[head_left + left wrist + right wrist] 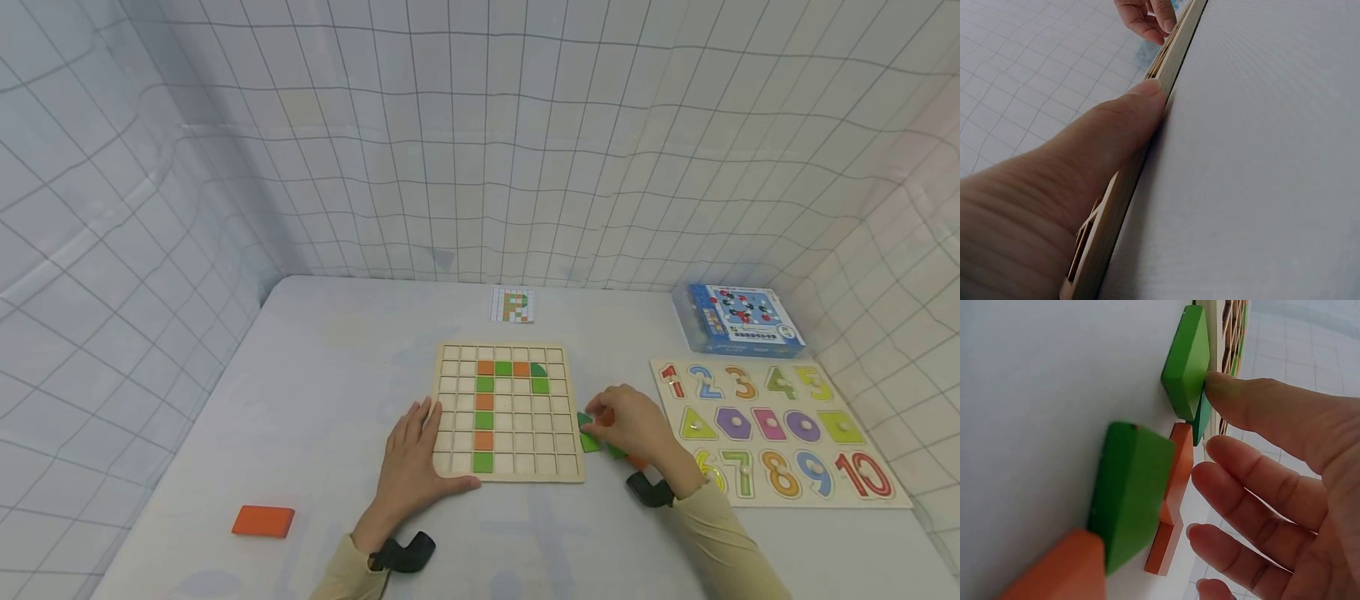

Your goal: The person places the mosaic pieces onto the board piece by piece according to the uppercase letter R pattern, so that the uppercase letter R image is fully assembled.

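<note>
A wooden grid board lies on the table, with green and orange square tiles in a column and across a row near the top, plus a dark green cut-corner tile. My left hand rests at the board's lower left, fingers spread along the left side and thumb at the front edge. Beside the right edge, my right hand hovers over loose tiles, thumb and fingers apart with nothing between them. Its thumb tip is right at a dark green tile, near a light green tile and an orange tile.
A small pattern card lies behind the board. To the right are a number-and-shape puzzle board and a blue box. An orange block lies at the front left. Gridded white cloth walls the table.
</note>
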The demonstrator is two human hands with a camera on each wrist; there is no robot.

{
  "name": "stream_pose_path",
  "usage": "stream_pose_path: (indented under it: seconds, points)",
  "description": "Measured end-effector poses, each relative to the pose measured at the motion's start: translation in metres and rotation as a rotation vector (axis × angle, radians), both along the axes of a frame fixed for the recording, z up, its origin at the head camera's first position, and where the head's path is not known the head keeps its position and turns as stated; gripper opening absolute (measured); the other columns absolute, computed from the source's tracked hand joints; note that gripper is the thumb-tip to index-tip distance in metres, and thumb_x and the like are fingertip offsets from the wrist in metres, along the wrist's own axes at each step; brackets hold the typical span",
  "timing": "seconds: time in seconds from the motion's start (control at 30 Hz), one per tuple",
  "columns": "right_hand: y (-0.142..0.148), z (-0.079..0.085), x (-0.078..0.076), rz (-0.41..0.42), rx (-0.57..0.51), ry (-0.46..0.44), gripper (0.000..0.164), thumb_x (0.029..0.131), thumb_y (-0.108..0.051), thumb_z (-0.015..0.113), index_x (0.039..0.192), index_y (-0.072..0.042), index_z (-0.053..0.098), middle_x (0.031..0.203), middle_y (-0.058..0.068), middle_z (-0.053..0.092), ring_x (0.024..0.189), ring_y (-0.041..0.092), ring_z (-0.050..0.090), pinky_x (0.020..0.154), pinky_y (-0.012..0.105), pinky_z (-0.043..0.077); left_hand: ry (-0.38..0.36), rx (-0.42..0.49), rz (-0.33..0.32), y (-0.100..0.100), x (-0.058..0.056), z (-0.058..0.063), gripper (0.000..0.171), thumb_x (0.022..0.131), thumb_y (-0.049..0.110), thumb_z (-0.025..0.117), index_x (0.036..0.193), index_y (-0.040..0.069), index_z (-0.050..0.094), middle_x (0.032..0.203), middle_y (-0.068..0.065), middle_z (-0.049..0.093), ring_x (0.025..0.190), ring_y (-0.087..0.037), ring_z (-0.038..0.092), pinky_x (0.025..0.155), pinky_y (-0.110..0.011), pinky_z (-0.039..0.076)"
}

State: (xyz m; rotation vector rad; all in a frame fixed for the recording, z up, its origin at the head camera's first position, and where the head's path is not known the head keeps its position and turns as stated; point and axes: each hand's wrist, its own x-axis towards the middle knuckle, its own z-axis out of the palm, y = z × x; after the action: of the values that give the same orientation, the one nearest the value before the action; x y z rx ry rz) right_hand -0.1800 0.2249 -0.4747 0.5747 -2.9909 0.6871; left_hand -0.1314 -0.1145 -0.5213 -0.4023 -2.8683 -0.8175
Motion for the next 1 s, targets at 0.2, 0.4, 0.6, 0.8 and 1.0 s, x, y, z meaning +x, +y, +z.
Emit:
stream_pose_path:
  seconds: [0.2,0.4,0.6,0.8,1.0]
  points:
    - [-0.001,0.0,-0.001,0.006,0.025,0.006,0.022,0.075,-0.029,0.082,0.087,-0.014,0.072,0.076,-0.009,0.057,0.072,0.011,0.05,0.063,0.03,0.044,0.016,0.001,0.001,0.0,0.0,0.001,0.122,0.058,0.066,0.078,0.147,-0.001,0.029,0.15,-0.019,0.026,0.138,-0.036,0.017,0.106,-0.054,0.02]
    - [-0.002,0.002,-0.002,-0.011,0.041,-0.009,0.022,0.075,-0.031,0.081,0.085,-0.014,0.072,0.077,-0.008,0.057,0.073,0.012,0.049,0.064,0.031,0.044,0.019,0.005,0.001,-0.001,0.0,0.001,0.123,0.057,0.066,0.078,0.147,-0.001,0.028,0.151,-0.019,0.026,0.138,-0.036,0.017,0.107,-0.054,0.019]
    - [-0.007,0.003,-0.006,-0.062,0.047,-0.081,0.019,0.075,-0.027,0.081,0.082,-0.013,0.069,0.073,-0.007,0.054,0.072,0.013,0.046,0.062,0.03,0.042,0.011,0.0,0.002,-0.001,0.0,0.0,0.123,0.058,0.067,0.077,0.148,0.0,0.027,0.151,-0.018,0.025,0.138,-0.035,0.017,0.107,-0.053,0.019]
    - [-0.014,0.004,-0.006,-0.127,0.048,-0.147,0.021,0.073,-0.022,0.079,0.082,-0.012,0.063,0.072,-0.003,0.052,0.07,0.016,0.045,0.058,0.031,0.041,0.006,-0.003,-0.001,-0.001,0.0,0.0,0.123,0.058,0.068,0.076,0.148,0.0,0.027,0.151,-0.019,0.025,0.139,-0.035,0.016,0.108,-0.053,0.018]
    - [-0.016,0.003,-0.005,-0.14,0.036,-0.147,0.023,0.074,-0.019,0.079,0.085,-0.013,0.06,0.071,-0.004,0.051,0.068,0.016,0.044,0.056,0.03,0.039,0.003,0.001,-0.001,0.0,0.0,0.0,0.123,0.058,0.067,0.077,0.148,0.0,0.027,0.151,-0.019,0.024,0.139,-0.035,0.016,0.108,-0.053,0.017]
